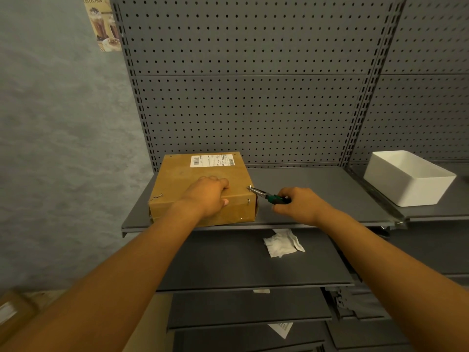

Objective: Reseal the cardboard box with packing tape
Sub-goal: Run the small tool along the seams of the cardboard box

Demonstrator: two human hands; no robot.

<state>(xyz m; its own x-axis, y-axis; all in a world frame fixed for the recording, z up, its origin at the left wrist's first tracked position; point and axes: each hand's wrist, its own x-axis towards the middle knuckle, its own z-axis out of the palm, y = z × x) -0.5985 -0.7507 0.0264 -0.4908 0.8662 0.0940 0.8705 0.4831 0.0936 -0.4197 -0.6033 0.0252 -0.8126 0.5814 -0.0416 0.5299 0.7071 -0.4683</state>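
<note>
A brown cardboard box [177, 174] with a white shipping label [212, 160] lies on the grey shelf [317, 196] at its left end. My left hand [206, 196] rests on the box's top near the front edge, fingers curled over it and thumb down the front face. My right hand [297, 203] grips green-handled needle-nose pliers [269, 196] just right of the box. The pliers' tips touch a metal staple [250, 188] at the box's top right corner. Other staples stick out at the front right edge [248, 201] and the left corner [157, 197]. No packing tape is in view.
A white rectangular tub [408, 177] stands on the neighbouring shelf at the right. Behind the shelf rises a grey pegboard wall [253, 97]. A crumpled white paper [283, 243] lies on the lower shelf. Further shelves sit below, and another box corner [12, 311] shows at bottom left.
</note>
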